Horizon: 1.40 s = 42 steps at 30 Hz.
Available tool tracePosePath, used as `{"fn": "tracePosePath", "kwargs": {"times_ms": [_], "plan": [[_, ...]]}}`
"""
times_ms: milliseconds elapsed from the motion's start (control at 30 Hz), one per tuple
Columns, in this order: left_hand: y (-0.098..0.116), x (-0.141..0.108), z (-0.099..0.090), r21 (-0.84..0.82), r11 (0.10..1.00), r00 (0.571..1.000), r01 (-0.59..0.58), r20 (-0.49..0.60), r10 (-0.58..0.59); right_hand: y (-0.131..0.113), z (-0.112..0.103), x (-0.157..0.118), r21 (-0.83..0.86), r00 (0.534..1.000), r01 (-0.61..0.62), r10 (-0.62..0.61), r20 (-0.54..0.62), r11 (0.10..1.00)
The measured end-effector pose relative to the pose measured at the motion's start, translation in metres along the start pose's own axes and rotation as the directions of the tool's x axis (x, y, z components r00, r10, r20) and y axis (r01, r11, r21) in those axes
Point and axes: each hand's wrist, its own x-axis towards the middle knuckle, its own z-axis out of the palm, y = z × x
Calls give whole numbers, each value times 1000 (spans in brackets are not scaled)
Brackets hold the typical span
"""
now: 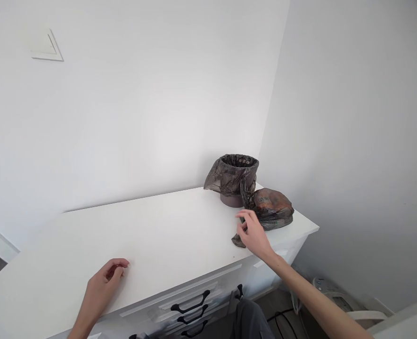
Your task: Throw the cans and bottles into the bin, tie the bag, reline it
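Observation:
My left hand (104, 285) is at the left over the white top of the chest of drawers (166, 240). Its fingers curl loosely, with a gap between thumb and forefinger, and I see nothing held. On the right, my right hand (253, 233) has thumb and fingers apart beside a tied-looking dark plastic bag (275, 207) with something reddish-brown showing through. Part of that bag lies behind and below the hand; whether they touch I cannot tell. Behind stands a small brown bin (231, 201) lined with a dark bin bag (225, 176) folded over its rim.
White walls meet in the corner behind the bin. Black handles (190, 303) stick out from the drawer fronts below. A knee (250, 320) is close to the drawers. On the floor at right are a black cable (282, 322) and a pale plastic object (335, 292).

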Motion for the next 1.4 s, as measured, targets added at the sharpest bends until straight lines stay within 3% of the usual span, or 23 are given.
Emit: {"fn": "tracePosePath", "kwargs": {"times_ms": [67, 133, 267, 400, 700, 800, 900, 1000, 1067, 1233, 1400], "plan": [[2, 0, 0, 3, 1000, 1000, -2, 4, 2, 10, -15, 1, -267, 997, -12, -8, -75, 964], [4, -1, -2, 7, 1000, 1000, 2, 14, -2, 20, -21, 1, -418, 998, -33, 8, -62, 908], [6, -2, -4, 9, 1000, 1000, -10, 7, 10, 33, -10, -1, -488, 998, -52, 66, 12, 871], [3, -1, -4, 7, 1000, 1000, -23, -9, 23, 37, 1, -5, -502, 997, -70, 82, 1, 862], [2, -3, -1, 7, 1000, 1000, 1, 22, -1, 30, 15, -21, -344, 998, -44, 55, 23, 938], [-3, -1, 1, 17, 999, 998, -28, 48, 27, 15, 20, -23, -200, 993, -10, 33, 112, 980], [-4, 4, 2, 45, 993, 987, -108, 128, 102, -7, 22, -18, 31, 959, -30, 20, 284, 999], [13, 8, 9, 35, 966, 936, -258, 257, 240, -33, 25, -12, 192, 910, -91, 3, 415, 977], [34, 8, 18, 2, 937, 894, -350, 299, 334, -52, 28, -11, 239, 891, -65, -52, 451, 969], [95, -2, 53, -4, 815, 781, -580, 282, 557, -93, 37, -20, 299, 835, 19, -179, 520, 954], [126, -4, 66, 142, 632, 641, -762, 309, 703, -112, 42, -27, 326, 819, 61, -234, 523, 943]]}}
